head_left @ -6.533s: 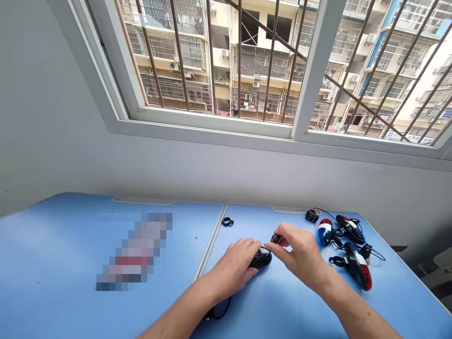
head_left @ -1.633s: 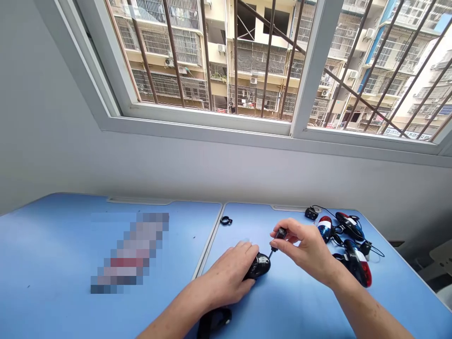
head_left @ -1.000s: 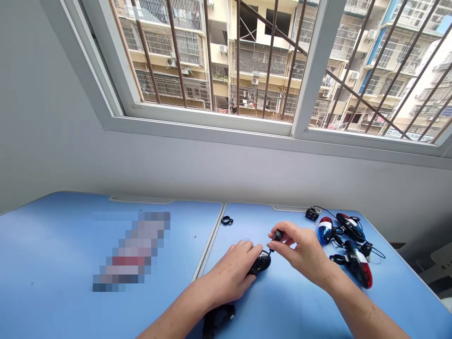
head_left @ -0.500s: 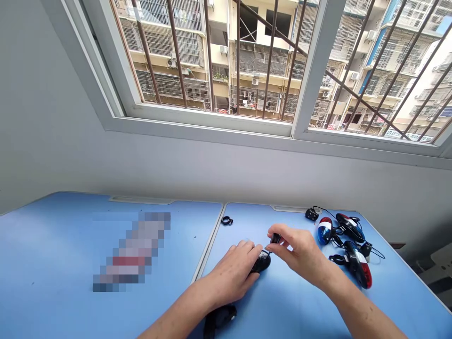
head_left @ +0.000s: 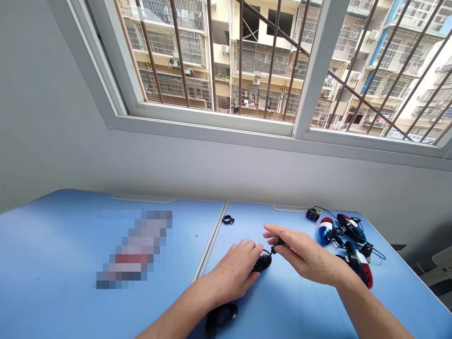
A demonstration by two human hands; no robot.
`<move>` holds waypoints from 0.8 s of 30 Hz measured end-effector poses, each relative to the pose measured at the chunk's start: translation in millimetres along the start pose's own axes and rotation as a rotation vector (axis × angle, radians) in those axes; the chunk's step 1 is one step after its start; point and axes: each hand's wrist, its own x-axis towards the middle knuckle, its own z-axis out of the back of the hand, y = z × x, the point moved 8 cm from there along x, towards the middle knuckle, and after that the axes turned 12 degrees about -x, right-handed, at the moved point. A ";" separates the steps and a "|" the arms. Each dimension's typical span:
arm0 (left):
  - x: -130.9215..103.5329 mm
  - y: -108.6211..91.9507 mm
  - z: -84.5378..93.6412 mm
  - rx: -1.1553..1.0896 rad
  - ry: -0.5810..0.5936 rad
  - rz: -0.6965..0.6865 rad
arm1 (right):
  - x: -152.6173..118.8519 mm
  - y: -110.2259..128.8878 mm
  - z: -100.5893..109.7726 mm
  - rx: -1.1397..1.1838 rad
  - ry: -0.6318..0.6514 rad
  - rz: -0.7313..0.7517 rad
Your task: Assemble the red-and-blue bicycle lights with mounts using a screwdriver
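Observation:
My left hand (head_left: pixel 236 267) is closed over a black oval housing (head_left: pixel 262 262), pressing it to the blue tabletop. Only the right end of the housing shows past my fingers. In my right hand (head_left: pixel 302 252) is a small black screwdriver (head_left: pixel 278 243), held by its handle and tilted. Its tip meets the right end of the housing; the exact contact spot is too small to make out. Below my left forearm lies a black object with a strap-like part (head_left: pixel 222 316), partly hidden by the arm.
Several red, white and blue bicycle-light-like units (head_left: pixel 325 230) with black clamps and cables lie at the right. A small black box (head_left: pixel 312 214) is behind them. A black ring clamp (head_left: pixel 228 220) lies near the table seam. A blurred-out item (head_left: pixel 141 249) is on the left half.
My right hand has shifted slightly, its fingers now straighter and the screwdriver tilted more to the right. My left hand stays on the housing. The view has moved slightly.

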 end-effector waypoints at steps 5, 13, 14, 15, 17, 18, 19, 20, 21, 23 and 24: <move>-0.5 -1.5 0.6 0.007 0.004 0.007 | 4.4 -10.4 -0.5 0.060 -0.058 -0.078; 0.3 -0.3 0.0 -0.006 -0.004 0.008 | 6.5 -5.1 -0.8 0.002 -0.113 -0.112; 0.2 -0.5 0.3 -0.011 -0.006 0.010 | 6.4 -3.6 -1.0 -0.016 -0.122 -0.114; 0.0 -0.9 0.8 -0.017 -0.007 0.011 | 6.2 -2.5 -1.5 -0.036 -0.133 -0.117; -0.5 -1.9 2.0 -0.023 -0.009 0.016 | 5.5 -2.1 -2.7 -0.080 -0.162 -0.131; -0.7 -2.5 2.6 -0.024 -0.009 0.019 | 5.1 -3.1 -3.3 -0.100 -0.181 -0.144; -0.8 -2.8 3.2 -0.024 -0.010 0.022 | 4.6 -4.8 -3.9 -0.119 -0.201 -0.161; -0.9 -3.1 3.6 -0.023 -0.010 0.024 | 4.3 -7.1 -4.7 -0.138 -0.221 -0.179; -0.9 -3.2 3.7 -0.021 -0.009 0.026 | 4.0 -9.4 -5.6 -0.157 -0.243 -0.197; -0.7 -3.2 3.5 -0.016 -0.008 0.024 | 3.8 -12.4 -7.2 -0.200 -0.295 -0.209; -0.6 -3.1 3.4 -0.014 -0.009 0.021 | 3.8 -12.4 -7.5 -0.224 -0.328 -0.199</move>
